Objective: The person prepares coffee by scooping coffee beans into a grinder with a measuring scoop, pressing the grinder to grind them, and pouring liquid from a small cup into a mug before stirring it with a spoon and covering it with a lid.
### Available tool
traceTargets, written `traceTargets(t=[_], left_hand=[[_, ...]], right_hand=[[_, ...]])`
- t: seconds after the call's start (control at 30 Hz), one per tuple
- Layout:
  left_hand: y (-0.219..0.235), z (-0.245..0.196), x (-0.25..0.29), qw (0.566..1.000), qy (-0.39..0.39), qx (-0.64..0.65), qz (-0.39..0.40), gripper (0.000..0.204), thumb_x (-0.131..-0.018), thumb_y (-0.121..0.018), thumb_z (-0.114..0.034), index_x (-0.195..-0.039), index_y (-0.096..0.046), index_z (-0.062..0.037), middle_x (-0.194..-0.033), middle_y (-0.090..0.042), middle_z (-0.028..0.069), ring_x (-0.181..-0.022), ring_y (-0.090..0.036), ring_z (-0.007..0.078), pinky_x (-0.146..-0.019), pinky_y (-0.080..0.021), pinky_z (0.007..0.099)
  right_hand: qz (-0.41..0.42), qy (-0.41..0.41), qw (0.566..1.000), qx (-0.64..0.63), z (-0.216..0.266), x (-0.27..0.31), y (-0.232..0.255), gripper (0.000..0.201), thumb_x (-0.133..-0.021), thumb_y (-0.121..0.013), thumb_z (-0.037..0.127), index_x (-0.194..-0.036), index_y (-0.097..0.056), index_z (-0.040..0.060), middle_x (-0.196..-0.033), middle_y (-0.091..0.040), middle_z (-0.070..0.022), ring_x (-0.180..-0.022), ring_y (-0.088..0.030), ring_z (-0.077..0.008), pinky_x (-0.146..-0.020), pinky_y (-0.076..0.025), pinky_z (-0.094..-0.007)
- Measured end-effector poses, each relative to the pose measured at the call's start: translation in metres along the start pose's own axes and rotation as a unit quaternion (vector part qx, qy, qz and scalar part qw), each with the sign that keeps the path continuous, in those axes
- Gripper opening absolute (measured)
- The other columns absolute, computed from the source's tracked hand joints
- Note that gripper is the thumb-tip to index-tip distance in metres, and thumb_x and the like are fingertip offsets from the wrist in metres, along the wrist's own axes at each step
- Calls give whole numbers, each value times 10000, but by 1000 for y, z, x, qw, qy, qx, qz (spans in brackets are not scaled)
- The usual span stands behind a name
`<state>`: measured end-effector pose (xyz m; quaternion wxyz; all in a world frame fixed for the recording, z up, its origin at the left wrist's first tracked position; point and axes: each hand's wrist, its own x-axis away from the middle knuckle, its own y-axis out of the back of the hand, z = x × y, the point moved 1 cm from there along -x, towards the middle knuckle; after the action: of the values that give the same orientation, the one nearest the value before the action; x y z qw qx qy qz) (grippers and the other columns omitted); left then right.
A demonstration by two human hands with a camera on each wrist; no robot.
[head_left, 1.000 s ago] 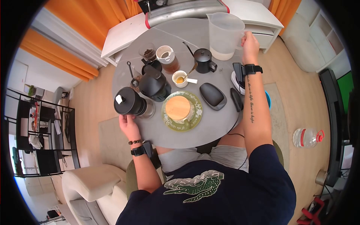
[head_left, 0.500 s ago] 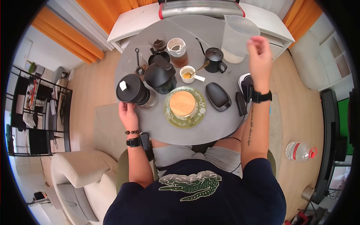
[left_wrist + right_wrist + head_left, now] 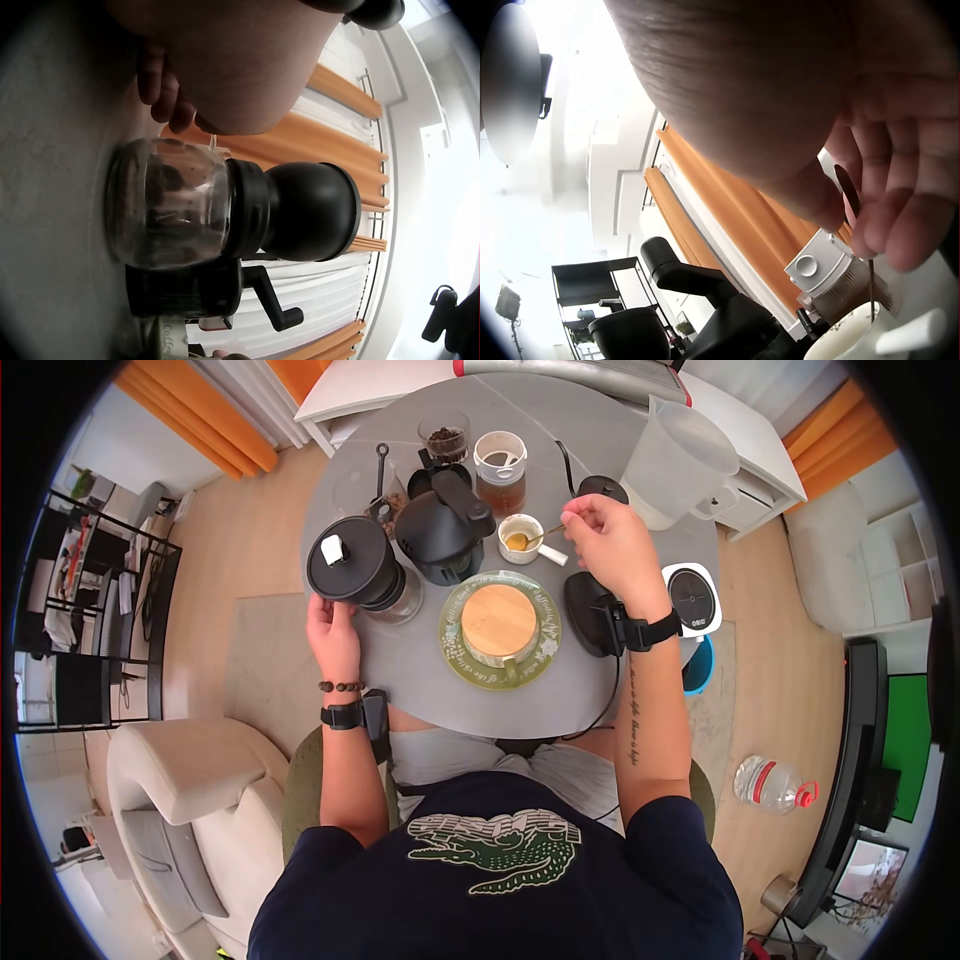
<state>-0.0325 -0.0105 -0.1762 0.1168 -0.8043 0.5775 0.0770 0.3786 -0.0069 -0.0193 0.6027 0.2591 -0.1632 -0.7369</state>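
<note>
In the head view the right hand (image 3: 612, 545) pinches the handle of a thin spoon (image 3: 546, 536), whose bowl end is inside a small white cup with a side handle (image 3: 517, 551). The right wrist view shows thumb and fingers (image 3: 889, 217) on the spoon above the white cup (image 3: 847, 341). At the table's left edge the left hand (image 3: 332, 642) rests beside the black-lidded grinder with a clear jar (image 3: 352, 565). In the left wrist view its relaxed fingers (image 3: 166, 96) are next to the clear jar (image 3: 176, 202); contact cannot be told.
A green plate (image 3: 452, 662) holds a wooden-lidded cup (image 3: 498, 622). Behind are a black lidded appliance (image 3: 440, 530), a glass of brown liquid (image 3: 500, 490) and a glass of beans (image 3: 444, 440). Right are a large clear pitcher (image 3: 680, 460) and a white scale (image 3: 692, 600).
The right hand has let go of the pitcher's handle, moved left and toward the body, and taken hold of the spoon. The left hand stays beside the grinder; the head view has shifted.
</note>
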Motion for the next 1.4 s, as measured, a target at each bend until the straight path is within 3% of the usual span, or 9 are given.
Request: traceTargets(t=[0.07, 0.17, 0.23, 0.27, 0.33, 0.53, 0.83, 1.4], left_hand=[[-3, 0, -2, 1000, 9, -11, 0, 212, -1137, -669, -78, -1322, -714, 15, -1085, -751, 11, -927, -658, 99, -850, -531, 280], [-1, -4, -1, 1000, 11, -18, 2, 208, -1133, -670, -75, -1314, -715, 16, -1081, -749, 10, -931, -659, 100, -851, -534, 285], [-2, -3, -3, 999, 8, -35, 0, 198, -1126, -666, -67, -1298, -720, 15, -1095, -758, 22, -949, -672, 108, -868, -544, 291], [-3, -3, -2, 999, 8, -36, 3, 198, -1126, -666, -67, -1298, -720, 15, -1095, -758, 22, -949, -672, 108, -868, -544, 291], [-4, -3, -3, 999, 14, -33, -15, 186, -1123, -660, -61, -1281, -722, 15, -1113, -768, 36, -976, -690, 117, -886, -556, 297], [-4, 1, -4, 998, 20, -53, -9, 171, -1126, -660, -62, -1271, -727, 0, -1098, -774, 38, -975, -702, 121, -888, -565, 304], [-4, 0, -4, 999, 5, -51, -1, 138, -1139, -677, -92, -1236, -728, -9, -1060, -768, 20, -926, -673, 109, -851, -542, 298], [-7, 0, -5, 1000, 16, -24, 10, 168, -1133, -632, -43, -1271, -711, 13, -1084, -740, 27, -930, -649, 110, -848, -527, 291]], right_hand=[[1, -16, 999, -34, -7, -6, -6, 227, -1039, -766, 193, -1140, -809, -5, -895, -823, -134, -828, -787, -264, -795, -609, -409], [-25, 27, 999, -39, 5, 3, -7, 192, -1064, -727, 157, -1141, -798, -3, -930, -818, -157, -847, -783, -319, -798, -608, -424], [-63, 163, 982, 66, 10, 0, -8, 163, -1080, -690, 113, -1131, -782, -10, -1000, -808, -194, -904, -771, -392, -816, -610, -463], [-65, 160, 983, 65, 14, 1, -5, 163, -1080, -690, 113, -1131, -782, -10, -1000, -808, -194, -904, -771, -392, -816, -610, -463], [-48, 233, 962, 136, 24, 2, -3, 147, -1077, -670, 85, -1115, -764, -21, -1063, -793, -229, -964, -749, -445, -844, -605, -510], [2, 209, 958, 196, 31, 1, -3, 153, -1072, -667, 98, -1091, -756, -25, -1045, -789, -234, -971, -751, -451, -856, -603, -543], [-58, 223, 961, 154, 19, -4, -17, 165, -1075, -659, 104, -1086, -763, -23, -1021, -781, -234, -959, -746, -457, -854, -598, -548], [-64, 213, 960, 170, 19, -4, -14, 178, -1075, -651, 115, -1094, -774, -12, -1028, -791, -225, -965, -753, -444, -863, -603, -540]])
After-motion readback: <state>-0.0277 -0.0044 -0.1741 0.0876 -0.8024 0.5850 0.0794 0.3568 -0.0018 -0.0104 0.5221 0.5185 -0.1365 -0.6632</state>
